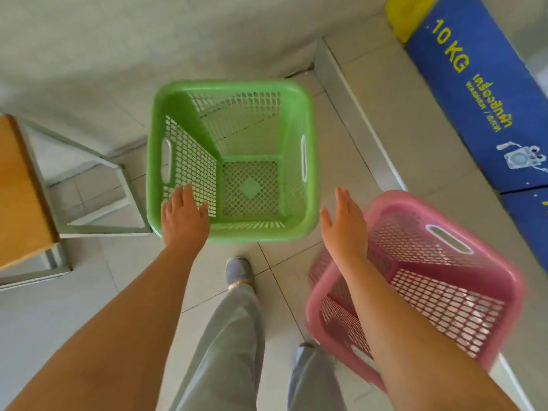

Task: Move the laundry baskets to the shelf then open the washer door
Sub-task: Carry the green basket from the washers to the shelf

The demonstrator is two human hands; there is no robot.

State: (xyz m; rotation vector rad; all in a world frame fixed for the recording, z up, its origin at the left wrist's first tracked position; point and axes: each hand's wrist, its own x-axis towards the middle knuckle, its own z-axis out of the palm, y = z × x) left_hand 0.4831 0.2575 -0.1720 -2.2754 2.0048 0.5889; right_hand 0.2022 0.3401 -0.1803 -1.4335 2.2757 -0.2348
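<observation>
While standing on the floor (296, 280) directly ahead: green basket (231, 93), side handles lying left and right. Left hand (184, 215) nearing its near-left corner, right hand (345, 223) flanking beside the pink basket (444, 292); both spread, gripping nothing.
</observation>
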